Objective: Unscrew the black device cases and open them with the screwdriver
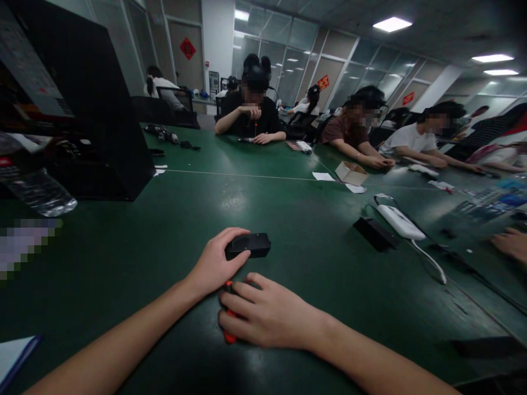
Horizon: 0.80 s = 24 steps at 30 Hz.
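On the green tabletop (185,214), my left hand (214,260) grips the left end of a small black rectangular case (258,245), thumb on the near side and fingers on the far side. The case lies flat, with its right end uncovered. Just nearer to me, my right hand (274,315) has its fingers curled over a red-and-black screwdriver (229,336). Only parts of the handle show; its tip is hidden. The two hands are close together, and the screwdriver is apart from the case.
A black computer case (123,126) and a plastic bottle (45,189) stand at left. To the right lie a white power strip (400,221), a black box-shaped piece (375,233) and cables. A cardboard box (351,173) sits farther back. Several people work around the table; one hand (510,244) reaches in at right.
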### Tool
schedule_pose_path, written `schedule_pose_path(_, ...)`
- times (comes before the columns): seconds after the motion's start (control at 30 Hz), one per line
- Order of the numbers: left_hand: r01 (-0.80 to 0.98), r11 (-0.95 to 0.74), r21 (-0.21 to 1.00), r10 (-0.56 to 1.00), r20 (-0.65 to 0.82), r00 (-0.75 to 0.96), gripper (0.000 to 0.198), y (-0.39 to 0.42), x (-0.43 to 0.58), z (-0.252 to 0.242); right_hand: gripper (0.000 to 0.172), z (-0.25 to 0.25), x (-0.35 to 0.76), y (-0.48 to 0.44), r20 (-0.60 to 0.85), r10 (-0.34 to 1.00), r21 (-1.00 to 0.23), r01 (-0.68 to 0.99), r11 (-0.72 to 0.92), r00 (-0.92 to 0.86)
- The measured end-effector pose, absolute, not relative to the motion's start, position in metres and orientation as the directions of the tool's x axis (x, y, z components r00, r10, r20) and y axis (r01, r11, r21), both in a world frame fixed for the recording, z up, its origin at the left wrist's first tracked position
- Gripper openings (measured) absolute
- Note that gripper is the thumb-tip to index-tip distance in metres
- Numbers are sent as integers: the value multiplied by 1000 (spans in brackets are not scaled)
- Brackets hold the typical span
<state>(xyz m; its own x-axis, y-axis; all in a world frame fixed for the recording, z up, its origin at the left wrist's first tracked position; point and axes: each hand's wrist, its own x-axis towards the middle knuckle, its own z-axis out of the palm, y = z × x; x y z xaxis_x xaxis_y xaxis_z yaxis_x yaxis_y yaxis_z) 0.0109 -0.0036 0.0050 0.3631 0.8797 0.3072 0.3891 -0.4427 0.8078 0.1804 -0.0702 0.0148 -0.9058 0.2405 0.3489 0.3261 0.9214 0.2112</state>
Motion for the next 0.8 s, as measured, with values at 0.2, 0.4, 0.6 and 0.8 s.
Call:
schedule_pose_path(0.2,425,-436,793,883,286,371,33,-3,9,5,40,33,202,-66,764,178,-86,177,981,-620)
schedule_pose_path(0.4,401,-487,776,833,276,479,31,-9,9,11,65,30,230,-36,940,339,-331,298,896,24)
schedule_pose_path(0.6,390,-510,767,817,289,500,29,-12,10,12,59,24,234,-21,913,404,-398,362,843,61)
schedule_pose_path(0.8,393,-504,769,820,283,497,28,-12,12,12,58,17,230,-23,899,438,-405,358,841,-14)
